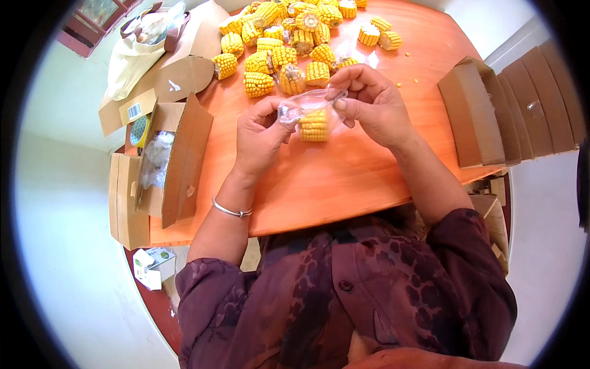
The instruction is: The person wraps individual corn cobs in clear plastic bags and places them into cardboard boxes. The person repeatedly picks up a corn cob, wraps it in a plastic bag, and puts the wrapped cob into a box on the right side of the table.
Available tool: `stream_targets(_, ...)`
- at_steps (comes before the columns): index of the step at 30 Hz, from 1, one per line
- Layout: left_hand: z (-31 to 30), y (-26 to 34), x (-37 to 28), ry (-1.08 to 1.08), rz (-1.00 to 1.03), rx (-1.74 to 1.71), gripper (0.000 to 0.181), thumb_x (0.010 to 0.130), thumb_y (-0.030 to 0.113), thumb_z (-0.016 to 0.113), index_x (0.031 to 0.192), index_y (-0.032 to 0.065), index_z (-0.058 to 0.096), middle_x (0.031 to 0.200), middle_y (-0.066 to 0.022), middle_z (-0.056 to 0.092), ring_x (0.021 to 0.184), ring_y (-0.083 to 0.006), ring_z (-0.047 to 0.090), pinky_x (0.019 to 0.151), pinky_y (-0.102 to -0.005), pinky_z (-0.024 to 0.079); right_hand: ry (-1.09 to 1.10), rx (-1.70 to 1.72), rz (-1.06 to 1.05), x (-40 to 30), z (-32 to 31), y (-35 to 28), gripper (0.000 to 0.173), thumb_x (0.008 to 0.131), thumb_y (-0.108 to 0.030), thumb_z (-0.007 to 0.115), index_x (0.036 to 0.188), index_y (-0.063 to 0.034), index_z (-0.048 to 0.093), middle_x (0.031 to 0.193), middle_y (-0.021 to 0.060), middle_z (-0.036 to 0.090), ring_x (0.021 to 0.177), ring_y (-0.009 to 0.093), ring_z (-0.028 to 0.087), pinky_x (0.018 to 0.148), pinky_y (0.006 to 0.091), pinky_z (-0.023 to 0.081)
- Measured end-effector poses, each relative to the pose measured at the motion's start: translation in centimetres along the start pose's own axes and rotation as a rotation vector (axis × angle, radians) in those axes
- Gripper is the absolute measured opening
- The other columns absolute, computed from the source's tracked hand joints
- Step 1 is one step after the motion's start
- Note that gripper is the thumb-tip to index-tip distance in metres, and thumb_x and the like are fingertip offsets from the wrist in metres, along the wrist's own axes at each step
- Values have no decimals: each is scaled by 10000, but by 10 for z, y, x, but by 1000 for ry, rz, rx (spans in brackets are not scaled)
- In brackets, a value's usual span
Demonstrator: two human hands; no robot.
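Between my two hands hangs a clear plastic bag (318, 99) with a short piece of yellow corn cob (314, 127) inside it. My left hand (262, 131) pinches the bag's left side between thumb and fingers. The bag's upper right side is gripped by my right hand (375, 106), its fingers curled. Just beyond them, a heap of cut corn cob pieces (276, 55) covers the far part of the orange wooden table (322, 180). One cob piece in clear plastic (292, 79) lies at the heap's near edge.
An open cardboard box (184, 170) on the left holds crumpled clear plastic (157, 159), with a tape roll (138, 131) beside it. Behind stands a cloth bag (138, 60) on cardboard. Several cardboard boxes (530, 101) line the right edge. Three cob pieces (379, 34) and loose kernels lie far right.
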State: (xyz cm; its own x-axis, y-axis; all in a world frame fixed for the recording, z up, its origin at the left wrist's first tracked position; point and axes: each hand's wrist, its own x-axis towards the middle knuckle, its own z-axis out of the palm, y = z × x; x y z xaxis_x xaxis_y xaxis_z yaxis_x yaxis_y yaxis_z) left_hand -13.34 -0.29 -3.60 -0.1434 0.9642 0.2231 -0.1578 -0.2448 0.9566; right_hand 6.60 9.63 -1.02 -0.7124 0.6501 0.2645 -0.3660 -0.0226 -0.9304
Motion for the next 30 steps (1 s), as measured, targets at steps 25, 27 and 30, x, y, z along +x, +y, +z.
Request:
stream_targets(25,-2,14,-3,124,124,0,138,907,41,611,1035,-6,633,799,-21,599,607,-57,505,513,-184,403,185,132,45,-3,-6,-24,148,892,-107,650,1006,-18,617,751,-5,589,534,40,469,438,180,349)
stream_targets(27,-2,14,-3,123,144,5,144,907,21,602,1045,-7,629,812,-11,593,614,-45,497,513,-176,401,123,174,35,-1,-13,-24,164,897,-118,647,1025,-21,610,772,-9,589,542,35,460,443,174,344)
stream_targets(30,-4,15,-2,106,174,16,172,905,1,590,1075,-7,617,830,-16,592,634,-46,503,526,-177,411,127,-11,66,-1,-10,-29,164,893,-121,653,1018,-23,612,767,-15,583,554,28,449,449,173,341)
